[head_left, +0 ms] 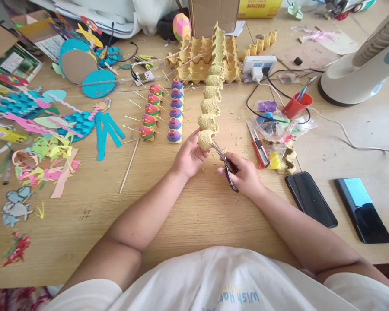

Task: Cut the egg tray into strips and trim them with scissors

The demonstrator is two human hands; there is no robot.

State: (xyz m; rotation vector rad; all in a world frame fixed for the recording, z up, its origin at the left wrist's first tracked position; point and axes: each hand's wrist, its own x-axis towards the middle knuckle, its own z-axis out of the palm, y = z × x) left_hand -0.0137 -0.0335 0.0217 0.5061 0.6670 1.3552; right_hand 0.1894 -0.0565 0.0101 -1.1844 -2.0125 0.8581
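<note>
A long strip of yellowish egg-carton cups runs away from me over the table. My left hand is closed on its nearest cup, with fingers beneath and beside it. In my right hand is a pair of black-handled scissors, whose blades touch the right edge of that cup. Left of the strip stand two rows of painted cups, one red and green, the other purple and blue, with pins sticking out.
Egg trays lie at the back. On the right are a utility knife, a red cup, two phones, a power strip and a white appliance. Paper scraps cover the left; a thin stick lies nearer.
</note>
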